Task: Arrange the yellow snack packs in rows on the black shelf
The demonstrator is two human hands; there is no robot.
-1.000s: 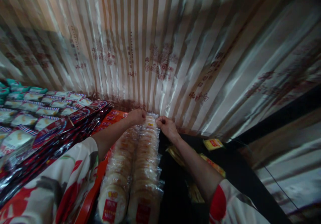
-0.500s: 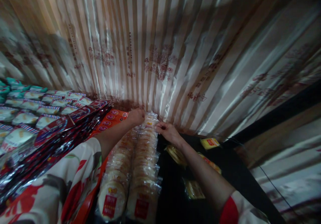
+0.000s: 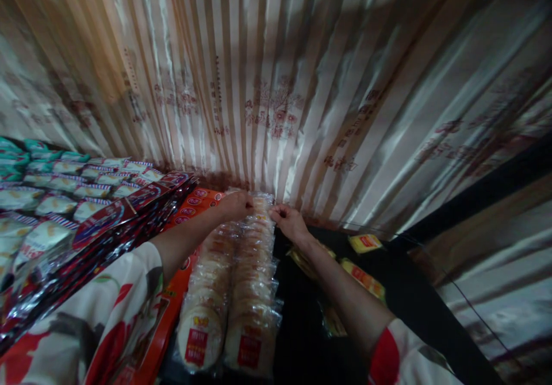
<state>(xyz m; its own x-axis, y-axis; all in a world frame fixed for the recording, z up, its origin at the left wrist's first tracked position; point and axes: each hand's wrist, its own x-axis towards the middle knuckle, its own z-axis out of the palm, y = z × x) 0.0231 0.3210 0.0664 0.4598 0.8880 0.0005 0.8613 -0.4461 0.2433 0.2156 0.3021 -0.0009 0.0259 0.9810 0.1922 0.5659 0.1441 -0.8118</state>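
Two long rows of round flat cakes in clear plastic wrappers run away from me, a left row (image 3: 202, 339) and a right row (image 3: 250, 339). The nearest cakes carry red and yellow labels. At the far end of the right row, my left hand (image 3: 236, 206) pinches the left edge of a wrapped cake (image 3: 260, 206), its fingertips partly hidden. Across from it, my right hand (image 3: 290, 223) pinches the right edge of the same wrapper with thumb and forefinger. Exactly where the fingertips meet the plastic is blurred.
Left of the rows lie an orange printed sheet (image 3: 194, 204), dark shiny packets (image 3: 146, 198) and many white packets (image 3: 54, 204). Yellow packets (image 3: 364, 243) lie on the black surface (image 3: 414, 310) at right. A striped curtain (image 3: 276, 86) hangs behind.
My left hand has shifted slightly right and lower, over the end of the rows. My right hand stays near the wrapper's right edge. The view has shifted slightly.
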